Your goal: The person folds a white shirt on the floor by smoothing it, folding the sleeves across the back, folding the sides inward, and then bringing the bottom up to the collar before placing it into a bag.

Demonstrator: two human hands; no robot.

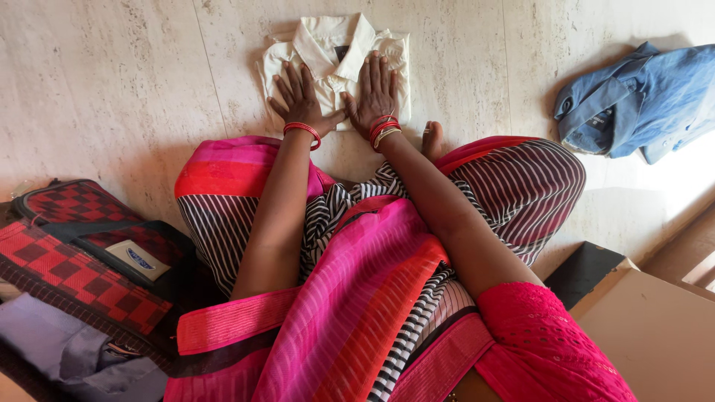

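The person sits on the pale floor (112, 82) with both arms stretched straight ahead. Both hands lie flat on a folded cream shirt (328, 56), which rests on the floor just beyond the knees, toward the top edge of the view.

The left hand (300, 97) presses on the shirt's left half, fingers spread and apart, gripping nothing. The right hand (375, 93) presses on the right half, fingers closer together but also flat and open. The thumbs point toward each other and nearly meet over the shirt's near edge.

The shirt lies dead ahead of both hands, collar on the far side, its long axis running away from the person, though the fold makes it close to square, so this is hard to be sure of. Neither hand is nearer; they sit almost level, the right reaching slightly farther.

A crumpled blue shirt (640, 100) lies well apart on the floor toward the right edge. By the person's left knee, an open red-checked bag (71, 260) holds a lilac garment (52, 342). A brown box (655, 335) fills the lower right corner.
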